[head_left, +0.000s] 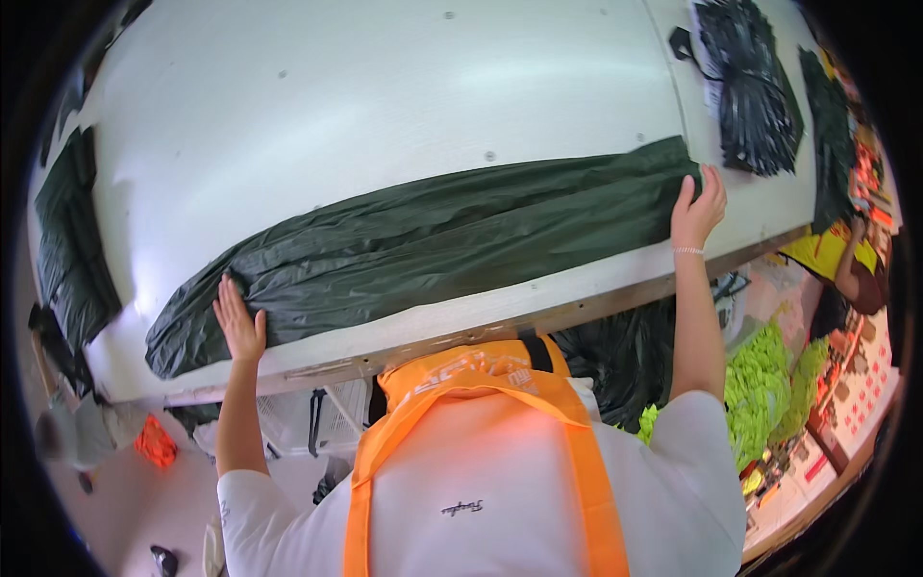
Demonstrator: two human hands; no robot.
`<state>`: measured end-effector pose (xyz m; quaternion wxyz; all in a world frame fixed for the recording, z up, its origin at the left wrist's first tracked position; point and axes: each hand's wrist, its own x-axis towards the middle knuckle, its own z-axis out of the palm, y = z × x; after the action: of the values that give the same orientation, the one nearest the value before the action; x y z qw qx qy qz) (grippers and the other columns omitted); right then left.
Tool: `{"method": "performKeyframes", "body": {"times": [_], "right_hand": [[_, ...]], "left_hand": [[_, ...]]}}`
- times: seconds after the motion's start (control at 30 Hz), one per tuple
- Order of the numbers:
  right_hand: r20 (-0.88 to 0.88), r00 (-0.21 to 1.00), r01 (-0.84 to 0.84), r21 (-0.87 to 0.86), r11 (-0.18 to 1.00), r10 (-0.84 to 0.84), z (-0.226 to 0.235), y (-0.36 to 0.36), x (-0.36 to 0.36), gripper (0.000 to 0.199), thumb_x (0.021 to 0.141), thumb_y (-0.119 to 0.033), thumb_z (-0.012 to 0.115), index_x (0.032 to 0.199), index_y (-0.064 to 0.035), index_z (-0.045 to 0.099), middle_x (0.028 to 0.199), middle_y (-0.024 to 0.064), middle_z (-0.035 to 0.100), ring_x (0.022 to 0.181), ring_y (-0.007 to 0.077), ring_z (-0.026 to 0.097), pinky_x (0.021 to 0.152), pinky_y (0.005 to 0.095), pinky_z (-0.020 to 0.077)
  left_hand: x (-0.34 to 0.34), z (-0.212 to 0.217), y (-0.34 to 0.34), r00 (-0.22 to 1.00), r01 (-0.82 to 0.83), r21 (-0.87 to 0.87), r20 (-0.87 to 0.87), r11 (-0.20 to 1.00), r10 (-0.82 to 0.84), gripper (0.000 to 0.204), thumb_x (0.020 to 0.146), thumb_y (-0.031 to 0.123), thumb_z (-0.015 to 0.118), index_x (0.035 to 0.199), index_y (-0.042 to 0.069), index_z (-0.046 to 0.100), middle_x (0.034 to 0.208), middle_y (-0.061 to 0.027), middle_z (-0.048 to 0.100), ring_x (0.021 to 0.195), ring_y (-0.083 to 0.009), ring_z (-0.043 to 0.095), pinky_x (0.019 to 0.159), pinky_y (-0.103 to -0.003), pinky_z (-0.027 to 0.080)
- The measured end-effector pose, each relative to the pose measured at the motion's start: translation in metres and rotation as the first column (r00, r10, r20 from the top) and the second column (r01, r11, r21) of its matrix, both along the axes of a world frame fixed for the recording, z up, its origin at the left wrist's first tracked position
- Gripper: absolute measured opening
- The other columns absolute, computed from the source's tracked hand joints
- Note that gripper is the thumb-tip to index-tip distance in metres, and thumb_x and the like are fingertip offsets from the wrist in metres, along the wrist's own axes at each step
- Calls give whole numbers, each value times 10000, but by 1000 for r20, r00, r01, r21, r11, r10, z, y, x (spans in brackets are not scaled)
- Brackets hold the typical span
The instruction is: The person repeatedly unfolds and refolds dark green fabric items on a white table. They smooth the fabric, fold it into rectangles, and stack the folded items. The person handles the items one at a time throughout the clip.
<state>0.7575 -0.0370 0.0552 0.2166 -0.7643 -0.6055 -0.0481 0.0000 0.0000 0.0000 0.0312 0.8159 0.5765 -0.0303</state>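
Head view, left to right. At the far left edge of the table (336, 106) lies a dark folded cloth (69, 240), well apart from the fingers.

The left hand (238, 322) rests flat, palm down, on the left end of the long dark green fabric (433, 240); its fingers (227, 300) are spread and extended, pressing and gripping nothing. The fabric's rounded left end bulges just beyond the fingertips, toward the table's left corner.

The fabric runs as a long crinkled band across the white table from the left fingers to the right fingers, parallel to the near table edge and just inside it.

The right hand (698, 207) meets the right end of the fabric; its fingers (712, 185) are loosely extended upward with the thumb on the fabric's end. Whether they pinch the edge or only touch it cannot be told.

Beyond the right fingertips, further up the table, lies a bundle of black straps (755, 91). To the right of the fingers, past the table edge, sit a person in yellow (835, 252) and, below, a heap of bright green material (764, 380).

In the foreground is the wearer's orange apron (481, 385) over a white shirt.
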Motion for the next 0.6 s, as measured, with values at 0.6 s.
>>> {"method": "performKeyframes", "body": {"times": [0.6], "right_hand": [[-882,-88,419,-454,786,-462,-63,-121,-74,370,877,-204,639,1155,9,520,1114,147,567,1031,222,559,897,370,479]], "left_hand": [[109,35,2,973,-99,29,213,995,91,772,773,208,632,1444,103,265,1514,-111,218,1410,-272,167,1123,-517,90]]}}
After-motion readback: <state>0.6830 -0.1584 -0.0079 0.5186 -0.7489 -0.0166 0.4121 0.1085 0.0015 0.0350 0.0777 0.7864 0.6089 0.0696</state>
